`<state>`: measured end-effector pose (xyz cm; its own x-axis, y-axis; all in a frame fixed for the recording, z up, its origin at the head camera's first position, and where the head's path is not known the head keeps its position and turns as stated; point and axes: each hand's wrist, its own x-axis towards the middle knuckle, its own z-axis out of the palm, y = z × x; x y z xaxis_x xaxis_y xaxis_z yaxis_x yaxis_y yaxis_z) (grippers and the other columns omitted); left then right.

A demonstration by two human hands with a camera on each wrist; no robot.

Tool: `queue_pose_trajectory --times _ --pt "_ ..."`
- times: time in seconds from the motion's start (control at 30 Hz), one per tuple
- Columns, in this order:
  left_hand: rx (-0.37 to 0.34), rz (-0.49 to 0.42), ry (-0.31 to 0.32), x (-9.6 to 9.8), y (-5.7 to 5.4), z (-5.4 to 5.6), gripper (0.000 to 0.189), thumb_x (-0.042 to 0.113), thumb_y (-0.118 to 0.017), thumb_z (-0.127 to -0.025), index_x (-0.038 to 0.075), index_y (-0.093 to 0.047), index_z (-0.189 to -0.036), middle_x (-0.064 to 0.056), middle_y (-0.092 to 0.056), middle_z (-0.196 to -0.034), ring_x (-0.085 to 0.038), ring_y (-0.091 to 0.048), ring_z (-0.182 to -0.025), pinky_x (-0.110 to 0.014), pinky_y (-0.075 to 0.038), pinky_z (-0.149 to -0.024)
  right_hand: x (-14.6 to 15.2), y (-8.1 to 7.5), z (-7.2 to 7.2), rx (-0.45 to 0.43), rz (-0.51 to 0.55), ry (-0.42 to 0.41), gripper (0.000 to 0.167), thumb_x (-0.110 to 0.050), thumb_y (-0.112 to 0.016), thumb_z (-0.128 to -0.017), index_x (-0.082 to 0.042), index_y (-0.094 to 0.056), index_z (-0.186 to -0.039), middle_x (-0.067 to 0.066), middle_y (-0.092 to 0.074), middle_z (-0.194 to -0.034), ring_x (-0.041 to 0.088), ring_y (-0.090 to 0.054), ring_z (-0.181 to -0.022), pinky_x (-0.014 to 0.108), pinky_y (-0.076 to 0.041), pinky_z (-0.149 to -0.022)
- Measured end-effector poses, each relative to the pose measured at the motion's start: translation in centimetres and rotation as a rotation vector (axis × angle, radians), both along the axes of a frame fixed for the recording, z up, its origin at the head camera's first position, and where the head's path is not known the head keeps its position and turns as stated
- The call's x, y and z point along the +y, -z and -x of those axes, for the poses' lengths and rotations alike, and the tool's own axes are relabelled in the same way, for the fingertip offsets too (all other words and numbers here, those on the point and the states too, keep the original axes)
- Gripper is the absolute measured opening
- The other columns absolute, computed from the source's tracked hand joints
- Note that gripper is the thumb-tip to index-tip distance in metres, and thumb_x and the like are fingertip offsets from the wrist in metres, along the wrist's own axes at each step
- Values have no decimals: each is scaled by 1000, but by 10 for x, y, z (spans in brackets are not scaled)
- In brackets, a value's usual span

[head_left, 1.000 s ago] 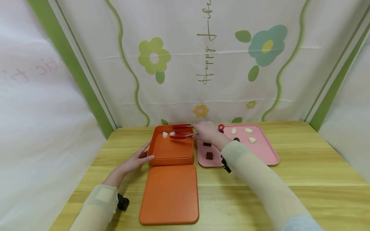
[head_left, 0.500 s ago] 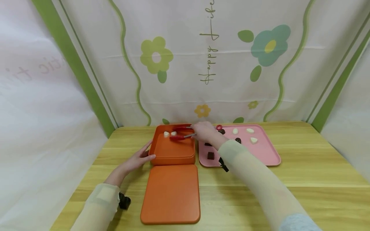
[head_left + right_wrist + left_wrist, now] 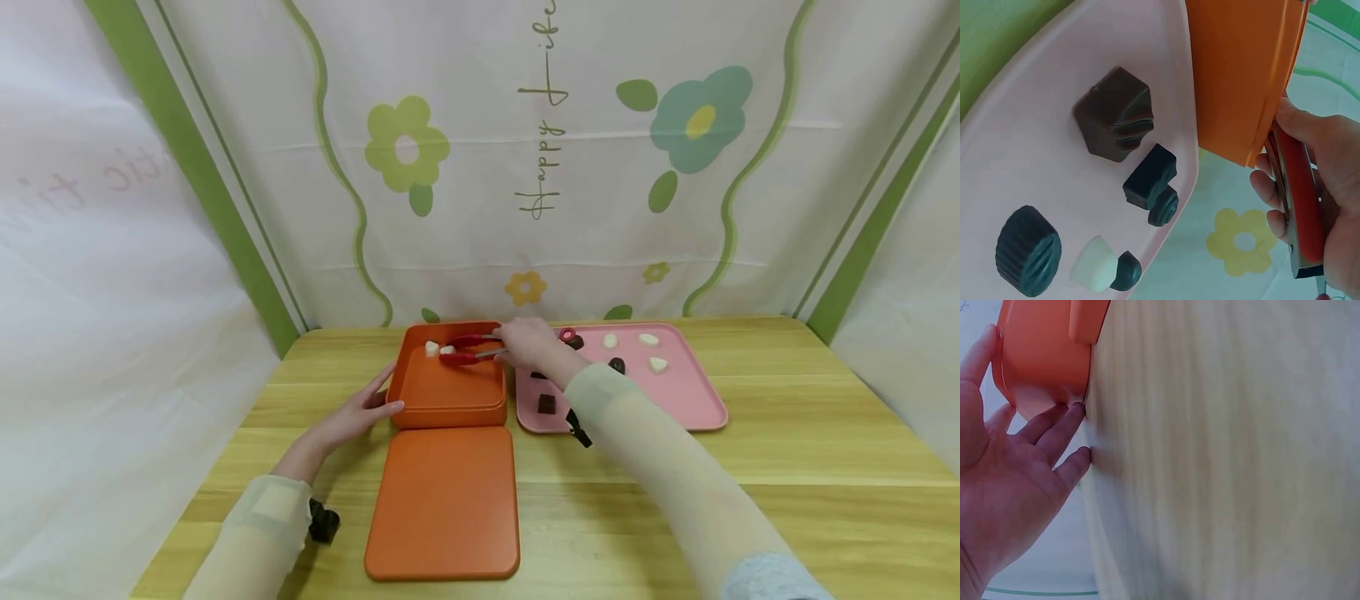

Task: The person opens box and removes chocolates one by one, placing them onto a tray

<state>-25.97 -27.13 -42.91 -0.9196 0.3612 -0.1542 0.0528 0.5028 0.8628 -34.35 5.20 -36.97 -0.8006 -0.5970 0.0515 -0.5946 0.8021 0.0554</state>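
Observation:
My right hand (image 3: 534, 343) grips a pair of red tongs (image 3: 1300, 194) above the right side of an orange box (image 3: 450, 418). The red tips of the tongs reach inside the box, one on either side of a white chocolate (image 3: 447, 350); whether both touch it I cannot tell. Another white chocolate (image 3: 431, 348) lies just left of it. My left hand (image 3: 358, 417) rests on the box's left side, thumb at the front left corner. In the left wrist view the fingers (image 3: 1060, 434) are extended and spread, some touching the box wall.
A pink tray (image 3: 693, 412) stands right of the box, carrying several white and dark chocolates, including a dark square chocolate (image 3: 547, 404). The flat orange lid (image 3: 442, 504) lies in front of the box. A patterned curtain (image 3: 480, 208) hangs behind the wooden table (image 3: 795, 417).
The tong tips have drawn closer together around the right white chocolate, and that piece sits slightly nearer the other. The left hand stays on the box. The head view has shifted slightly.

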Motion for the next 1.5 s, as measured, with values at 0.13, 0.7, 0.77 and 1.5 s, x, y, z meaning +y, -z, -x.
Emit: queue_pose_trajectory --times 0.13,0.7,0.77,1.5 --pt "6 1 10 1 1 1 81 38 -58 -98 28 -6 -158 -22 -16 -158 -41 -20 -142 -62 -17 -109 3 2 -2 15 5 2 38 -38 -68 -91 -13 -69 -120 3 -70 -95 22 -64 -85 39 -52 -73" --pt "10 0 3 4 0 1 80 38 -58 -98 29 -6 -158 -22 -16 -158 -40 -20 -142 -62 -17 -110 30 -15 -22 56 97 -64 43 -41 -67 -92 -13 -65 -125 3 -70 -99 20 -65 -78 36 -53 -66" --pt "9 3 2 3 1 2 80 38 -58 -98 30 -7 -158 -21 -16 -158 -39 -20 -143 -62 -17 -110 34 -17 -26 60 114 -80 45 -40 -67 -92 -13 -63 -128 3 -71 -99 20 -65 -77 36 -53 -64" --pt "-1 -8 -7 1 0 -2 79 38 -58 -98 30 -7 -158 -22 -16 -158 -39 -19 -143 -61 -17 -110 101 -35 -81 273 295 -189 47 -28 -78 -84 -9 -66 -126 7 -69 -117 22 -68 -92 40 -54 -75"
